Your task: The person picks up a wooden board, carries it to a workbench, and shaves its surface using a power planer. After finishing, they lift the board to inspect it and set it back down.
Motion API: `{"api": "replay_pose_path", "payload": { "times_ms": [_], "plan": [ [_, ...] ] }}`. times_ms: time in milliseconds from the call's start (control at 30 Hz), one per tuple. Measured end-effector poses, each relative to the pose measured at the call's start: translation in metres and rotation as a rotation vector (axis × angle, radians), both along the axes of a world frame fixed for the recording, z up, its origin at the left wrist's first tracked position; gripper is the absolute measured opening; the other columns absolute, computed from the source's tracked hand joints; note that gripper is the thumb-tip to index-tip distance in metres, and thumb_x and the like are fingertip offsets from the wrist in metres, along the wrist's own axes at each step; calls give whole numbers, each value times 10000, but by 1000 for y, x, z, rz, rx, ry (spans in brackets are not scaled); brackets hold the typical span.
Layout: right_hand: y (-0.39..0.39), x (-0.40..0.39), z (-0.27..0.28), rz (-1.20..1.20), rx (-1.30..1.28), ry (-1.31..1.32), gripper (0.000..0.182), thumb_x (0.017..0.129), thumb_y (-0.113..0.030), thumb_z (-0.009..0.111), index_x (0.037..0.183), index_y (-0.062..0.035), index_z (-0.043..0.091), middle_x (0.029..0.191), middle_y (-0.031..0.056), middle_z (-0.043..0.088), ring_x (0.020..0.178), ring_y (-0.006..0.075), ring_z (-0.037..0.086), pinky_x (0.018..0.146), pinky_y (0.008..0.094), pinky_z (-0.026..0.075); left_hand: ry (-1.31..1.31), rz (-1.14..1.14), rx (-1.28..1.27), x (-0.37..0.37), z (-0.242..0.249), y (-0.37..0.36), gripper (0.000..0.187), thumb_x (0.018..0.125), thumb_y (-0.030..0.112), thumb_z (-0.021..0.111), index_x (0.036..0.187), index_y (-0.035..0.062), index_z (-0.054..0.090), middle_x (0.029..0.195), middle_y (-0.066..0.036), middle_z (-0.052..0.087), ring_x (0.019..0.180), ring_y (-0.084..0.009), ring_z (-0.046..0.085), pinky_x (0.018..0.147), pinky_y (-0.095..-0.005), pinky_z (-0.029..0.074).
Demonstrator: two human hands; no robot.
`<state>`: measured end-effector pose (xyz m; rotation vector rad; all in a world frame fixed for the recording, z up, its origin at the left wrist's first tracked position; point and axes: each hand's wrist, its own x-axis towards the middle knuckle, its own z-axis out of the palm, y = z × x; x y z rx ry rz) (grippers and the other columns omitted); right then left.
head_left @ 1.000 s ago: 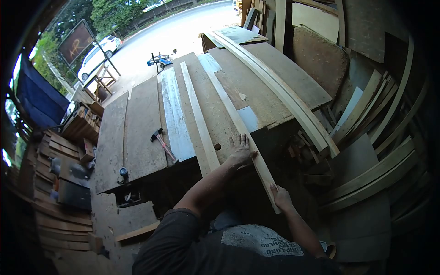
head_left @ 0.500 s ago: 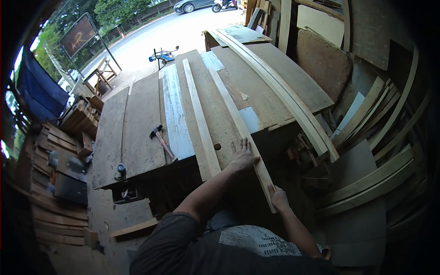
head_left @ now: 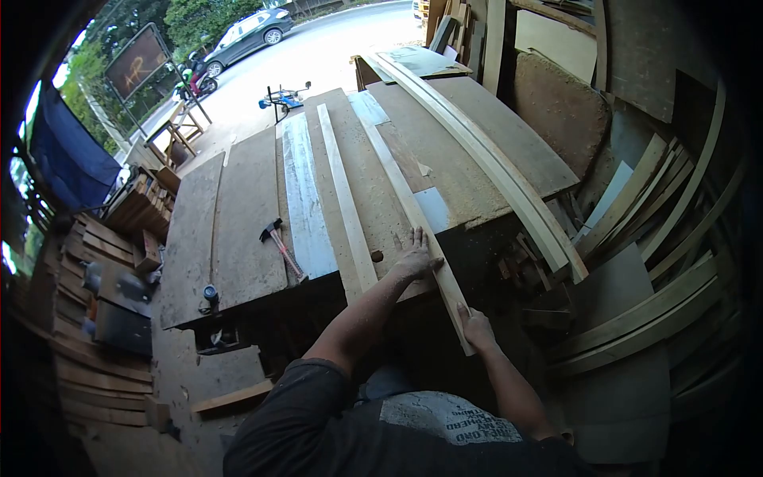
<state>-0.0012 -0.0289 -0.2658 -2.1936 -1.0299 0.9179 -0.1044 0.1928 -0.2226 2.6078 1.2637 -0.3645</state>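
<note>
A long pale wooden strip (head_left: 407, 191) lies lengthwise over the workbench (head_left: 254, 191), its near end sticking out past the bench's front edge. My right hand (head_left: 478, 329) is closed around that overhanging end. Just ahead of it, my left hand (head_left: 415, 256) rests with stretched fingers at the strip's left edge, the thumb reaching across the wood. To the left lies a second wooden strip (head_left: 343, 191), roughly alongside; my left forearm covers part of its near end. A claw hammer (head_left: 280, 246) with a reddish handle sits further left on the bench.
Long curved boards (head_left: 493, 163) run along the bench's right side and overhang its front. Wood offcuts (head_left: 636, 191) lean at the right wall. A tape-measure-like round object (head_left: 210, 292) sits near the front left corner. A car (head_left: 248, 38) is on the road outside.
The held strip has slid slightly forward, away from me, and both hands have shifted forward and a little left with it. Outside, the car and a motorcycle have moved left.
</note>
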Motion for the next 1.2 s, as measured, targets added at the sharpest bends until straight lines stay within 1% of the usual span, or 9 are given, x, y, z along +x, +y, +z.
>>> {"api": "replay_pose_path", "payload": {
  "times_ms": [200,567,800,967,1033,1067,1100,1167,1200],
  "plan": [
    [32,7,-5,51,-48,8,679,963,-603,326,1174,-24,613,1116,301,617,1110,470,555,939,524,443,-67,26,22,-1,0,18,910,917,637,373,1519,11,102,1606,-144,18,1481,-319,-35,1117,-656,-57],
    [115,11,-15,66,14,-54,758,949,-638,300,1078,21,653,1081,328,616,1111,479,549,938,525,435,-140,30,68,-6,-21,6,825,927,609,375,1507,42,224,1599,-125,126,1481,-336,-20,1081,-693,-103],
    [146,19,-47,110,-22,-116,754,942,-658,284,1076,-10,644,1100,287,630,1099,453,575,912,524,460,-235,67,71,-4,-13,-11,809,943,627,321,1509,58,221,1598,-138,113,1479,-339,-24,1117,-657,-51],
    [141,27,-95,119,256,-169,679,947,-629,340,994,-20,637,982,297,648,996,462,611,846,542,477,-387,95,111,-7,-2,-27,794,951,613,331,1507,56,225,1593,-151,126,1478,-346,-12,1139,-624,-8],
    [121,22,-52,98,239,-177,648,951,-611,358,974,-22,628,955,296,650,975,461,616,830,541,480,-605,213,71,-17,8,-26,783,951,571,404,1502,44,224,1580,-179,150,1475,-356,8,1169,-551,43],
    [104,14,-28,73,202,-178,618,955,-592,376,953,-24,619,928,295,651,955,459,622,814,541,484,-760,258,108,-21,-6,-15,836,921,547,514,1503,33,202,1560,-221,177,1458,-385,114,1175,-477,153],
    [93,9,-16,73,204,-180,618,955,-592,376,953,-24,619,928,295,651,955,459,622,814,541,484,-762,256,109,-24,-2,-13,836,921,547,514,1503,33,202,1560,-221,177,1458,-385,114,1175,-477,153],
    [70,-1,1,79,210,-224,610,956,-590,373,964,-26,605,903,288,659,939,457,627,793,535,490,-1090,553,-154,-27,10,-9,953,856,571,612,1507,28,176,1551,-247,179,1414,-401,251,1142,-441,263],
    [61,-10,11,88,211,-211,606,953,-591,391,1012,-15,571,919,281,648,921,462,624,776,526,491,-1220,657,-227,-26,12,-8,1029,795,564,698,1491,20,170,1489,-273,286,1338,-397,378,1092,-439,344]
  ]
}}
